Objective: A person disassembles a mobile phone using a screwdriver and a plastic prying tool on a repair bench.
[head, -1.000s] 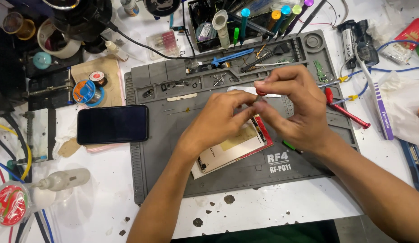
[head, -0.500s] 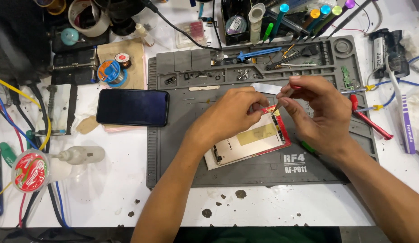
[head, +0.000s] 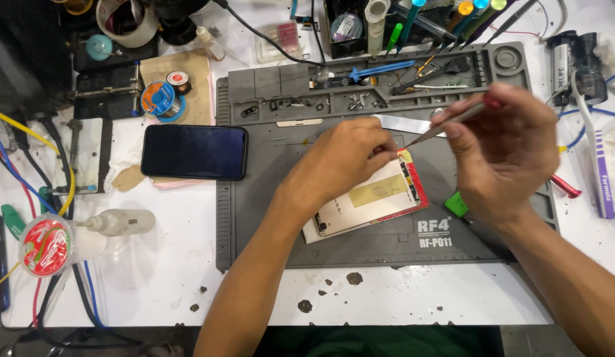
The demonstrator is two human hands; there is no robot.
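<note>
Grey repair mat [head: 268, 218] under me: left hand [head: 340, 165] pressing opened phone [head: 370, 201] flat, right hand [head: 502, 149] fingers pinched on tweezers [head: 446, 124].

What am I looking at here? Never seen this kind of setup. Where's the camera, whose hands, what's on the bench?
There is no machine here: a person works with two bare hands, and the single picture comes from a camera worn on their head, looking down.

On the white bench lies a grey rubber work mat with small compartments along its far edge. On the mat sits an opened phone with a pale back and red edge. The left hand presses on it. The right hand holds slim metal tweezers, tips pointing at the phone's top end.

Left of the mat lies a black phone, screen dark. Beyond it are a blue spool of wire and a clear squeeze bottle. Tools stand in a rack at the far edge.
</note>
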